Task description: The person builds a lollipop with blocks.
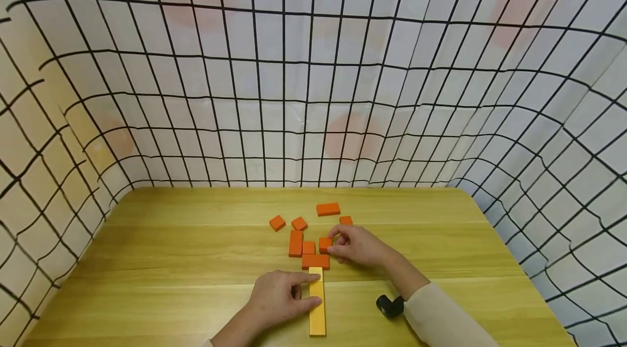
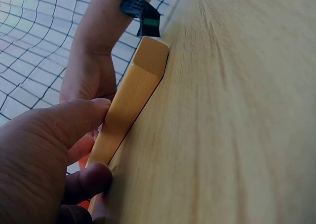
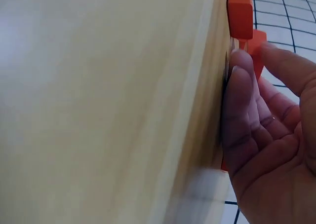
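Note:
A long yellow block (image 1: 317, 320) lies lengthwise toward me, its far end near an orange block (image 1: 315, 261) set crosswise. My left hand (image 1: 281, 299) touches the yellow block, thumb and index fingertips spread apart along it; the left wrist view shows the block's near end (image 2: 150, 56) beyond the thumb. With thumb and index finger my right hand (image 1: 361, 246) pinches a small orange block (image 1: 325, 245) just beyond the crosswise one. Left of it are another small orange block (image 1: 308, 248) and an upright-lying orange rectangle (image 1: 295, 243).
Farther back lie two small orange blocks (image 1: 277, 223) (image 1: 299, 223), an orange rectangle (image 1: 328, 209) and an orange block (image 1: 345, 220) partly behind my right hand. A black device (image 1: 390, 306) sits by my right sleeve. Black-gridded white cloth (image 1: 294, 118) surrounds the wooden table (image 1: 171, 260).

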Demonstrator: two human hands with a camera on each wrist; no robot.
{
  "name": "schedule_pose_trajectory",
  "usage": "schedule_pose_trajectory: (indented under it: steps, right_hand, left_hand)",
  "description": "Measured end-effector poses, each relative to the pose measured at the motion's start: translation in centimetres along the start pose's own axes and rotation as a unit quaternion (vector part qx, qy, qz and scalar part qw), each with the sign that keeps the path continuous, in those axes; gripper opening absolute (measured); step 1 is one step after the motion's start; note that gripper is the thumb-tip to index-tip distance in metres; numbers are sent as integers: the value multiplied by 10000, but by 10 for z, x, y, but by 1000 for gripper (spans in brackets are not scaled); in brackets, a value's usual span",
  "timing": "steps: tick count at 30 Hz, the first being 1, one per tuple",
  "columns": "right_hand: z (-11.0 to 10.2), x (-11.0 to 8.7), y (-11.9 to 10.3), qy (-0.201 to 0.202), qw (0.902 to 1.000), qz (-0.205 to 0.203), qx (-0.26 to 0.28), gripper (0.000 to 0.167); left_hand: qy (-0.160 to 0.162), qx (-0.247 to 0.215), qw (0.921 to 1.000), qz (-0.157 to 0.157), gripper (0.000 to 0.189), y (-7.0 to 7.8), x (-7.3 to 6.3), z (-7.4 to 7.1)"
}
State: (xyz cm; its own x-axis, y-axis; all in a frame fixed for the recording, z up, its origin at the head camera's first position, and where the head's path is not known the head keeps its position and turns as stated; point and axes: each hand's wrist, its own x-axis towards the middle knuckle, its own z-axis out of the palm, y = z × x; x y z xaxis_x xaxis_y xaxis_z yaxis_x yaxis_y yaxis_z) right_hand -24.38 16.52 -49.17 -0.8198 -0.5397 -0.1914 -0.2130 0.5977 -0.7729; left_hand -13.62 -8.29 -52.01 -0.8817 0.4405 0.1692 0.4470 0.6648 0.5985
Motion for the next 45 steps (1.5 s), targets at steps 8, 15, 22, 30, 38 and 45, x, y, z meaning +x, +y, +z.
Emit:
schedule_pose_trajectory:
  steps: [8, 15, 22, 30, 38, 45]
  right_hand:
    - [1, 3, -6, 27, 9995, 299, 98, 24]
    - [3, 7, -5, 51, 9997, 254, -46, 17]
    - [6, 9, -3, -12, 9998, 208, -75, 15]
    - [7, 8, -4, 10, 9998, 143, -131, 12]
    - [7, 8, -3, 6, 9997, 100, -241, 12]
    - [6, 7, -3, -19, 9998, 109, -177, 12]
  left_hand:
    - [20, 4, 10000, 27, 41, 0, 1, 0]
    - [52, 75, 10000, 40, 41, 0, 1, 0]
    - [65, 54, 9999, 76, 41, 0, 0, 0]
    - [36, 38, 10000, 41, 41, 1, 0, 0]
    - [30, 54, 10000, 47, 41, 1, 1, 0]
    - [23, 74, 10000, 31, 41, 0, 1, 0]
